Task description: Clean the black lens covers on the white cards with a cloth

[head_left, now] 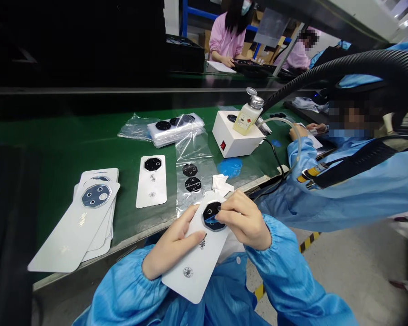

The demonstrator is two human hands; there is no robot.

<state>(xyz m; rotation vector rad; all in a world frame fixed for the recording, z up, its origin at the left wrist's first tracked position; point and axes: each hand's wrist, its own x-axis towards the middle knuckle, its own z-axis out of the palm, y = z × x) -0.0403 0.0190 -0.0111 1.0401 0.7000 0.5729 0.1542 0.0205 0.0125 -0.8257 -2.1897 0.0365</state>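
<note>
A: Counter point(71, 149) edge, status?
B: Right hand point(245, 219) pinching blue film point(211, 221) on a black lens plate point(212, 215). Left hand point(173, 242) gripping the white card point(190, 271) under it, just off the edge.
A: Risk?
B: A slip could scratch the plate or lift it off the card. Farther out, a knock could tip the pump bottle point(248, 113) off the white box point(234, 136).

L hand point(172, 244), R hand point(245, 219) on card point(193, 271)

White card point(199, 265) with black lens cover point(211, 209), light-blue gathered sleeves point(285, 276), dark green bench mat point(71, 140).
</note>
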